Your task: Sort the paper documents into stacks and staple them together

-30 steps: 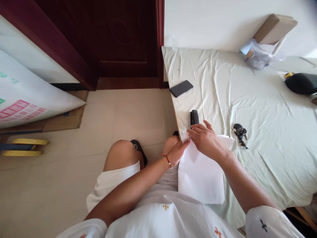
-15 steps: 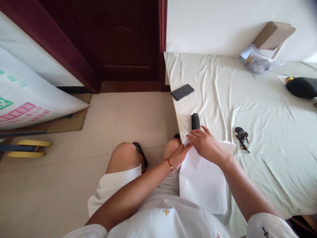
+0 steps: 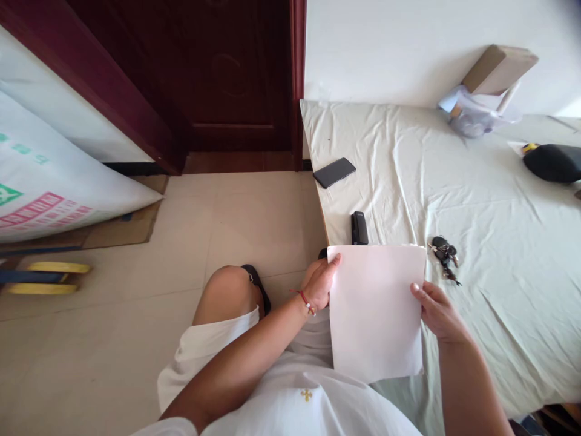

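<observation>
A stack of white paper (image 3: 376, 315) lies between my two hands, over the near left edge of the cloth-covered table. My left hand (image 3: 321, 283) grips its left edge close to the upper corner, thumb on top. On the opposite side, my right hand (image 3: 438, 309) holds the right edge, its thumb resting on the sheet and its fingers hidden beneath. Just beyond the paper's top edge sits a black stapler (image 3: 358, 228), touched by neither hand. A bunch of keys (image 3: 445, 257) is a little right of the paper's upper right corner.
A black phone (image 3: 334, 172) lies near the left edge of the table (image 3: 499, 230). Toward the wall are a plastic bag (image 3: 474, 118), a cardboard box (image 3: 499, 69) and a black rounded object (image 3: 551, 161). On the floor at left stands a large white sack (image 3: 68, 175).
My right hand has left the top left corner of the paper and moved right, taking hold of the right edge. The paper now lies flatter and squarer, with its top edge fully showing.
</observation>
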The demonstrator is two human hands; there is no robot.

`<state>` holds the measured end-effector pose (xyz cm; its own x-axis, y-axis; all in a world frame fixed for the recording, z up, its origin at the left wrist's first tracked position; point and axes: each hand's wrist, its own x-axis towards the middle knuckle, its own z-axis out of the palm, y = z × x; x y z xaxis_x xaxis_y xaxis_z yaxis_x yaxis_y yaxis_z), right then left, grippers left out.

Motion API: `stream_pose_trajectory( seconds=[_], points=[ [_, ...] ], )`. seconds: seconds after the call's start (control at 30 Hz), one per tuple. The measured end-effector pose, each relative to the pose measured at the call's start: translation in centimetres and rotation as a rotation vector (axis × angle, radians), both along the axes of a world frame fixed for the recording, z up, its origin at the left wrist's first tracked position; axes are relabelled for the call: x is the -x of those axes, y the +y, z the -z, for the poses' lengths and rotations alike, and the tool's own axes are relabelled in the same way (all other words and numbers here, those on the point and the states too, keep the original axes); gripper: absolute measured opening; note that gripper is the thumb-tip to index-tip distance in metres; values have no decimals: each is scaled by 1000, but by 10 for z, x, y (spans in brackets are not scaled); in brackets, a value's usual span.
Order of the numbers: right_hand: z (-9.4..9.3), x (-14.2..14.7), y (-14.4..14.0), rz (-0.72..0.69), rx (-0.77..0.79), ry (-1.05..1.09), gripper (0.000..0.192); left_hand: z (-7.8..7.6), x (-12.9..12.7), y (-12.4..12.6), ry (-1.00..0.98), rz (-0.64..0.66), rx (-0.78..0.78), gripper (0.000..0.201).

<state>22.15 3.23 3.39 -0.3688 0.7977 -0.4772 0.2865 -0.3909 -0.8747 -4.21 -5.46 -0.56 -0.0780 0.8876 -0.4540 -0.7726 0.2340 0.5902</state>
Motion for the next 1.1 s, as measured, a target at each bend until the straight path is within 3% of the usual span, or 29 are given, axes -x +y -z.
stream_pose_trajectory(
  seconds=[0.13, 0.27, 0.47, 0.53, 0.73, 0.9, 1.1],
  points=[
    [3, 4, -8, 50, 177, 30, 39, -4, 0, -1, -60, -14, -43, 57],
    [-5, 16, 0, 30, 187, 25, 43, -10, 8, 1, -106, -4, -162, 70],
    [-13, 30, 10, -49, 169, 11, 48, -9, 23, 8, -73, -22, -158, 77],
    [-11, 32, 11, -58, 184, 12, 46, -12, 29, 10, -68, -24, -193, 74],
    [-2, 32, 16, -75, 184, 8, 46, -15, 40, 20, 21, -5, -203, 40],
    [0, 32, 16, -3, 157, 4, 47, -8, 35, 23, 97, -47, -160, 43],
    [-8, 35, 14, 16, 90, -29, 45, -13, 33, 23, 154, -68, -176, 40]
  ],
)
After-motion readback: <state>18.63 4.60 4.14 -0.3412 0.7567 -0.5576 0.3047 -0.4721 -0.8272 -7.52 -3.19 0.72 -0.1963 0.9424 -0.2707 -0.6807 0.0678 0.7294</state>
